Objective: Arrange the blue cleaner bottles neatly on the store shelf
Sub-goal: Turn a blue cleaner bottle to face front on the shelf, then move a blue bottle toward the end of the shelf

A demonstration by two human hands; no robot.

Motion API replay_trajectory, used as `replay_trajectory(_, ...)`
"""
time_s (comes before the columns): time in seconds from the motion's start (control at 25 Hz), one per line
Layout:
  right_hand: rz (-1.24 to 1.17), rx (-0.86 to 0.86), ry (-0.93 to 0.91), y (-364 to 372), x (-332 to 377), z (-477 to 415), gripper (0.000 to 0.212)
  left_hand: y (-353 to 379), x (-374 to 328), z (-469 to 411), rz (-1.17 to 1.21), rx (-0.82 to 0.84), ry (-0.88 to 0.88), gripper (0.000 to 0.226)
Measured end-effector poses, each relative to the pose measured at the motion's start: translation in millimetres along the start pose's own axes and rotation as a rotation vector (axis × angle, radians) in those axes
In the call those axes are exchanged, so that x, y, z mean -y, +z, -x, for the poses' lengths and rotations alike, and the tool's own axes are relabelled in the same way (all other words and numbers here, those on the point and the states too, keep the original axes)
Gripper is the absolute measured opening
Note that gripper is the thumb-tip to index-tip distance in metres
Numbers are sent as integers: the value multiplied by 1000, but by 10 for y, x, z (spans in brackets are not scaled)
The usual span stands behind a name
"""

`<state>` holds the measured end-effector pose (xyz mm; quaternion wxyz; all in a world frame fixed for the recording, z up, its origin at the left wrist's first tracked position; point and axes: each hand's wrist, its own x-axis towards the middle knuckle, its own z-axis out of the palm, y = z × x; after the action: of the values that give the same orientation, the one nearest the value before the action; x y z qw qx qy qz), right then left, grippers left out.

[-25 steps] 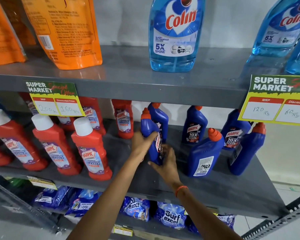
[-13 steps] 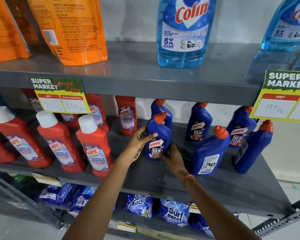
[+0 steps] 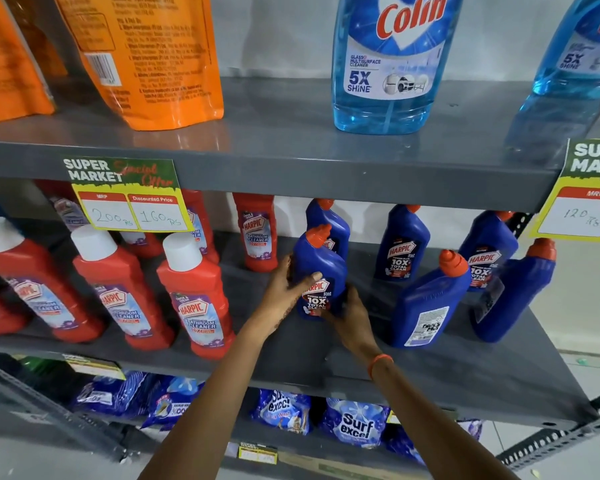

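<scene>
Both hands hold one blue Harpic bottle (image 3: 321, 268) with an orange cap. It stands upright on the grey middle shelf (image 3: 291, 355), label facing me. My left hand (image 3: 286, 287) wraps its left side, thumb across the label. My right hand (image 3: 349, 315) grips its lower right side. Directly behind it stands another blue bottle (image 3: 329, 220). To the right are more blue bottles: one at the back (image 3: 400, 244), one further right at the back (image 3: 487, 244), and two front ones (image 3: 430, 303) (image 3: 515, 296) leaning and turned away.
Red Harpic bathroom cleaner bottles (image 3: 196, 296) fill the left half of the same shelf. Colin glass cleaner bottles (image 3: 385, 64) and orange pouches (image 3: 146, 60) stand on the shelf above. Price cards (image 3: 125, 195) hang from that shelf's edge. Detergent packs (image 3: 355, 424) lie below.
The held blue bottle has been turned from side-on to label-forward and set upright in front of the back bottle. Both hands stay on it. The camera has moved closer.
</scene>
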<state>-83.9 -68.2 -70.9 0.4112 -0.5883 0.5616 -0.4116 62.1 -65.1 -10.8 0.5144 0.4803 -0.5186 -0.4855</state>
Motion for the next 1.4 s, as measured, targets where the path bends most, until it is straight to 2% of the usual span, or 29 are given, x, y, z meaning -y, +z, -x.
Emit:
replay_trajectory(0.08, 69, -107, -75, -10, 143, 114, 73, 85, -34, 48, -174, -67, 91, 73)
replay_trajectory(0.16, 128, -249, -221, -60, 303, 285, 70, 210, -79, 90, -435, -128, 243, 90)
replay_trajectory(0.28, 125, -413, -418, -263, 497, 535, 49, 443, -204, 213, -701, -254, 381, 87)
replay_trajectory(0.48, 182, -611, -647, -775, 521, 789, 21, 750, -370, 384, -774, -431, 447, 78)
replay_trajectory(0.56, 162, -665, -623, -984, 337, 796, 21, 944, -419, 470, -731, -458, 540, 77)
replay_trajectory(0.64, 75, -682, -497, -1174, 71, 754, 32, 1198, -430, 512, -688, -381, 637, 79)
replay_trajectory(0.72, 13, -547, -318, -1296, -256, 683, 52, 1437, -380, 458, -674, -203, 568, 76)
replay_trajectory(0.84, 101, -228, -126, -1370, -626, 601, 73, 1658, -213, 339, -661, 46, 274, 67)
replay_trajectory(1.08, 35, 98, 13, -1673, -684, 348, 56, 1567, -122, 162, -369, 106, 27, 64)
replay_trajectory(1.2, 3, 119, -6, -1756, -673, 305, 51, 1538, -188, 170, -237, 147, -22, 57)
replay_trajectory(1.32, -30, -38, -4, -1666, -584, 385, 47, 1590, -229, 162, -102, 142, -43, 56)
replay_trajectory(1.4, -13, -155, -23, -1605, -516, 449, 46, 1735, -228, 178, -123, 128, -31, 64)
